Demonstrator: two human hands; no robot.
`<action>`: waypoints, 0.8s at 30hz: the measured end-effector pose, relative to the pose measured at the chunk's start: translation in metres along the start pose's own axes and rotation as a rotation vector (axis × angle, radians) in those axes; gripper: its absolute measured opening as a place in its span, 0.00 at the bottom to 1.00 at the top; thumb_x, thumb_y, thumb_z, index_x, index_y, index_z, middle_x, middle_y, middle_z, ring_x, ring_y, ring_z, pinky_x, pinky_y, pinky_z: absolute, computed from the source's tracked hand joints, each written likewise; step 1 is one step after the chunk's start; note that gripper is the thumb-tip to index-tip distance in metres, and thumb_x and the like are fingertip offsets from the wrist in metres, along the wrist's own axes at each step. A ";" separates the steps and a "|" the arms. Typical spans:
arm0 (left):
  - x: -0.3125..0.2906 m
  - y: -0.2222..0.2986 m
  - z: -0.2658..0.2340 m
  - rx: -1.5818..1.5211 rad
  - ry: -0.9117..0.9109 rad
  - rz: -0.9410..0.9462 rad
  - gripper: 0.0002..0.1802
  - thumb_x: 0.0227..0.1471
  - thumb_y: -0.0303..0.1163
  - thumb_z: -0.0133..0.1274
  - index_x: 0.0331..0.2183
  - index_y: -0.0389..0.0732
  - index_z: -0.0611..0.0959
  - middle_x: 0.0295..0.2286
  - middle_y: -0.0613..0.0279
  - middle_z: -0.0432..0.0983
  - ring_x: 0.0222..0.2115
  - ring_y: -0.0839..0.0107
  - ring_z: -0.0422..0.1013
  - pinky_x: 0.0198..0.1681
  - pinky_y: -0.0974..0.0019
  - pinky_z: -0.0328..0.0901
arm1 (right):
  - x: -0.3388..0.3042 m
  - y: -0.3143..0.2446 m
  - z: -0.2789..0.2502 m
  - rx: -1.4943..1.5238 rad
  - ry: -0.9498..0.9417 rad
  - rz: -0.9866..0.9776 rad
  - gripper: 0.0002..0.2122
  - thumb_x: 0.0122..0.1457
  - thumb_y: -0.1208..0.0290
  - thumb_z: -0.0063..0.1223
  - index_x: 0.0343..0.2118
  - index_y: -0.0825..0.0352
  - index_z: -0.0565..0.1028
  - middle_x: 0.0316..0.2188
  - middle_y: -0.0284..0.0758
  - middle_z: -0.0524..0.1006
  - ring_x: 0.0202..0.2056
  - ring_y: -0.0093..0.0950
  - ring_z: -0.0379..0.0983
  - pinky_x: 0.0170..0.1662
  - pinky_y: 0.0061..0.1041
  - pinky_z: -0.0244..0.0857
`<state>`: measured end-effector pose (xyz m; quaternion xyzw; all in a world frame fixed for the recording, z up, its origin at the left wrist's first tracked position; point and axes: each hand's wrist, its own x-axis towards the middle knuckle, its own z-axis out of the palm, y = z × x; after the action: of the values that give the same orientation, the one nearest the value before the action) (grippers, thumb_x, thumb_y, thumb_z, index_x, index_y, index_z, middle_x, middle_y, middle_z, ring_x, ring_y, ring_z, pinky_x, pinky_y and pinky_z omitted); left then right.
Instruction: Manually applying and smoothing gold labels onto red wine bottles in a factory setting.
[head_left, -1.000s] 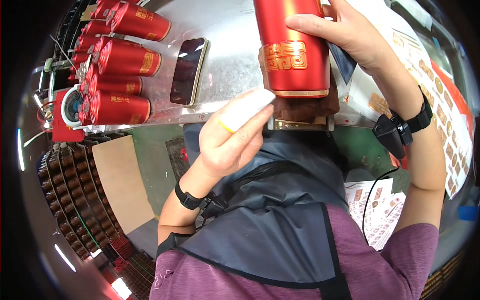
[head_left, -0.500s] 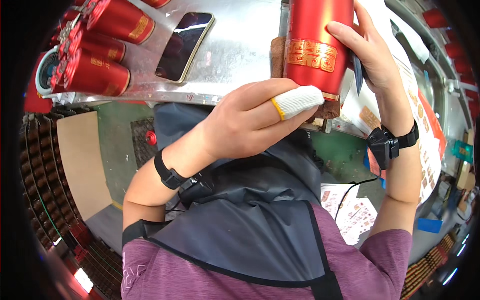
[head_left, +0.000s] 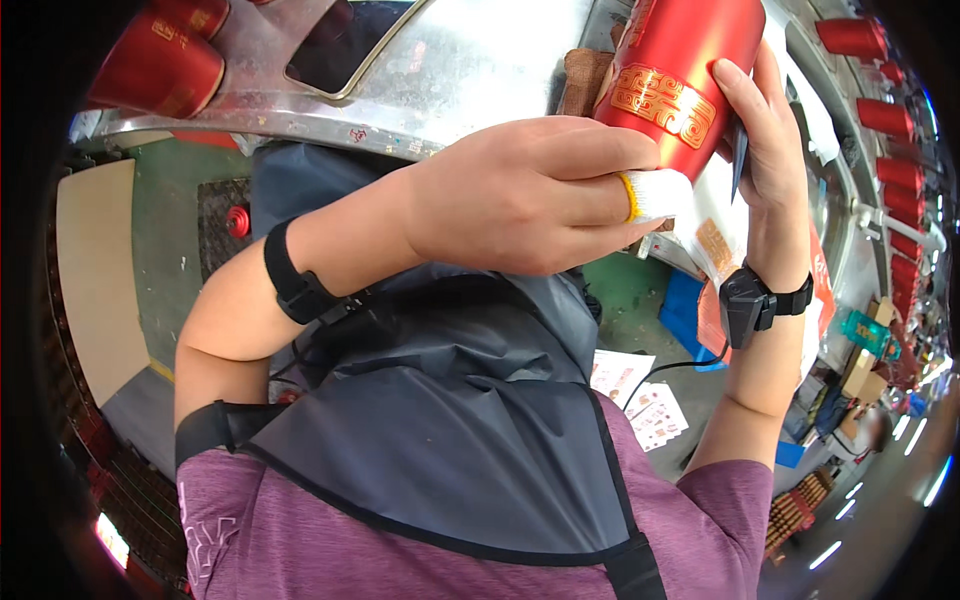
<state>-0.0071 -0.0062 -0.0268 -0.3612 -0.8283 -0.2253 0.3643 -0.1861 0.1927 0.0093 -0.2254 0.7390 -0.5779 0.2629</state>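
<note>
A red metallic cylinder (head_left: 690, 70) with raised gold ornament slants over the near edge of the metal table. From its right side my right hand (head_left: 770, 125) holds it, thumb laid along the wall. A dark pointed piece (head_left: 738, 160) shows by that palm; its kind is not clear. My left hand (head_left: 530, 195) is closed at the cylinder's lower end, fingers curled about the rim. One of its fingers wears a white knit finger sleeve (head_left: 655, 194) with a yellow edge. The left thumb and the cylinder's base are hidden. Behind the cylinder lies a brown cloth (head_left: 584, 80).
A phone (head_left: 345, 45) lies on the metal table (head_left: 470, 85). More red cylinders (head_left: 165, 65) stand at the far left. Printed sheets (head_left: 640, 395) are below, right of my apron. Several red cylinders (head_left: 888, 118) line the right side.
The view has swung to the right. The red cylinder leans more, its lower end further left than its top, and my left hand covers more of that end. Both hands stay on it.
</note>
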 end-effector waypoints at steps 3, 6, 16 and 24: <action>-0.011 0.001 -0.006 0.021 -0.014 -0.025 0.20 0.45 0.27 0.62 0.44 0.38 0.87 0.47 0.59 0.81 0.45 0.59 0.77 0.46 0.60 0.75 | -0.001 0.003 -0.002 0.002 -0.029 -0.002 0.28 0.65 0.60 0.55 0.65 0.62 0.63 0.44 0.28 0.77 0.34 0.11 0.74 0.25 0.10 0.66; -0.028 0.002 -0.014 0.026 0.008 -0.155 0.19 0.44 0.24 0.62 0.43 0.37 0.88 0.46 0.59 0.81 0.45 0.59 0.78 0.46 0.59 0.76 | 0.000 0.009 -0.007 0.049 -0.042 -0.003 0.29 0.66 0.60 0.54 0.67 0.62 0.60 0.48 0.30 0.76 0.38 0.14 0.75 0.30 0.14 0.69; -0.036 0.005 -0.009 -0.032 0.020 -0.164 0.21 0.39 0.20 0.63 0.41 0.38 0.89 0.46 0.57 0.81 0.47 0.59 0.77 0.46 0.60 0.77 | -0.005 0.001 0.007 0.119 0.022 -0.022 0.35 0.63 0.59 0.55 0.70 0.66 0.57 0.63 0.38 0.68 0.62 0.30 0.68 0.64 0.32 0.63; -0.023 -0.004 -0.004 -0.211 0.057 -0.190 0.19 0.39 0.21 0.67 0.39 0.40 0.90 0.47 0.56 0.80 0.49 0.59 0.77 0.49 0.58 0.77 | -0.005 0.003 0.009 0.145 0.065 -0.032 0.38 0.60 0.57 0.60 0.70 0.65 0.58 0.64 0.38 0.68 0.62 0.30 0.68 0.64 0.31 0.63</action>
<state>0.0027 -0.0215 -0.0427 -0.3109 -0.8199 -0.3544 0.3247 -0.1767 0.1896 0.0048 -0.1987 0.6997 -0.6410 0.2450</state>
